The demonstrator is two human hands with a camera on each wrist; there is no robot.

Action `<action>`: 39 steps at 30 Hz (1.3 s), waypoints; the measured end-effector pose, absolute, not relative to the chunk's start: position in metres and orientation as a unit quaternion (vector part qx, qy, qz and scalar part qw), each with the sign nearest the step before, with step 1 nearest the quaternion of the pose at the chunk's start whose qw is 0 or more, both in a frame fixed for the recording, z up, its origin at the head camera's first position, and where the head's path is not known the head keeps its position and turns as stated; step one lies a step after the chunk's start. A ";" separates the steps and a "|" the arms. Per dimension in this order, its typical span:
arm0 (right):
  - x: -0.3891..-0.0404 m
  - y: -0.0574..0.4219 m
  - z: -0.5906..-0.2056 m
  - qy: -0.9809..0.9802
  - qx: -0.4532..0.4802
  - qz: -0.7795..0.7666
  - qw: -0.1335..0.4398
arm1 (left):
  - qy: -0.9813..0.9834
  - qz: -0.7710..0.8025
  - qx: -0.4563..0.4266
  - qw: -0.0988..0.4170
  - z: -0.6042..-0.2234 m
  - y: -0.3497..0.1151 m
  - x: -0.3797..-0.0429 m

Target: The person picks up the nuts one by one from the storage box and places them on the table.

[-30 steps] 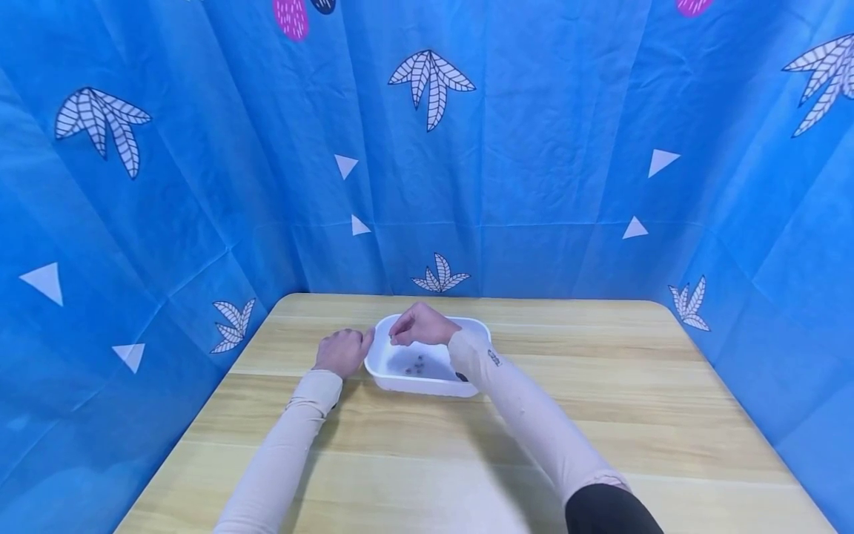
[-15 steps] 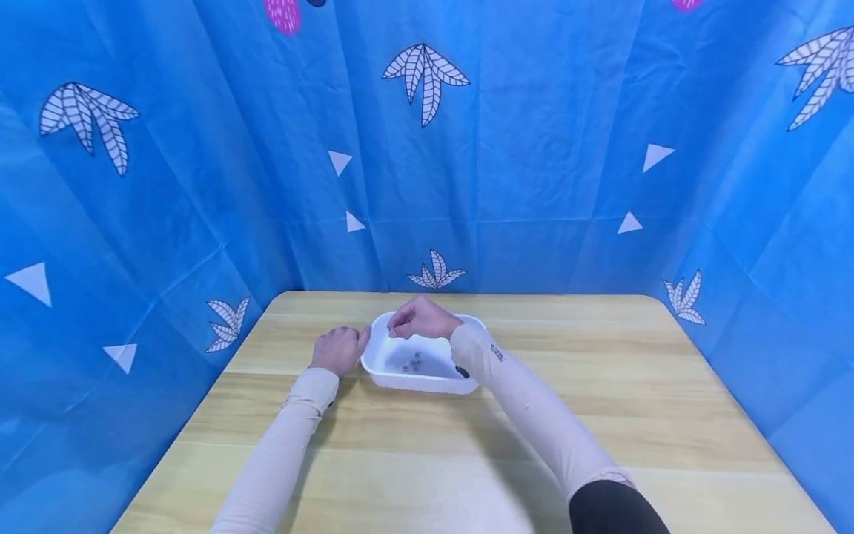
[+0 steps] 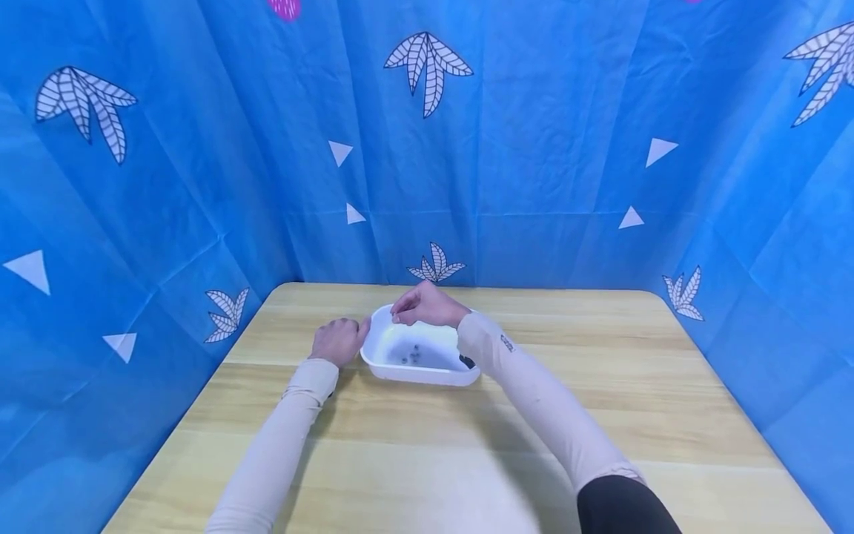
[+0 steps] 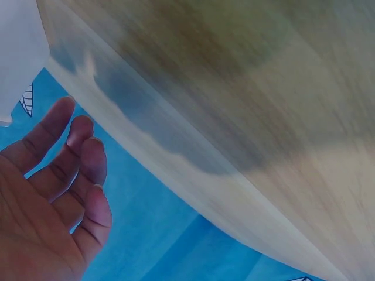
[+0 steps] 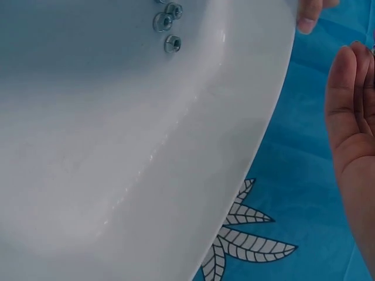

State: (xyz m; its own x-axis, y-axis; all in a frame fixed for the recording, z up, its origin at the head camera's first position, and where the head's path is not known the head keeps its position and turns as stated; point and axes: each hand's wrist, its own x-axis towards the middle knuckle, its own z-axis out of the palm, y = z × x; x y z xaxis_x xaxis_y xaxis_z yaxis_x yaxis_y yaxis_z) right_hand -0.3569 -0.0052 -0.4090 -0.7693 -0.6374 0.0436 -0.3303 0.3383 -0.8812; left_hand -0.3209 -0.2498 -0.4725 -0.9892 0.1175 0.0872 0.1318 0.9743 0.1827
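Observation:
A white plastic basin (image 3: 422, 374) stands toward the back of the table, with several small metal flange nuts (image 5: 163, 22) loose on its floor. My left hand (image 3: 337, 341) is at the basin's left side, thumb at the rim; its other fingers curve loosely outside, as the left wrist view shows. Above the basin's back left part is my right hand (image 3: 428, 305), thumb and fingertips brought together. A pale spot shows at those fingertips; I cannot tell if something is pinched there. In the right wrist view this hand's fingers (image 5: 343, 88) run along the right edge, partly cut off.
The wood-grain table (image 3: 427, 445) extends in front of the basin and to both sides. A blue patterned curtain (image 3: 534, 163) rises behind the table and along its left and right sides.
The camera view has shifted slightly, so table and basin sit a little higher in the picture. My right hand stays above the basin, fingertips together, a touch farther back; the left hand keeps its place.

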 end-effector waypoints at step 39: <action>-0.345 0.084 -0.380 0.839 -0.235 -0.480 0.104 | -0.992 -0.103 -0.060 0.032 -0.470 -0.251 -0.317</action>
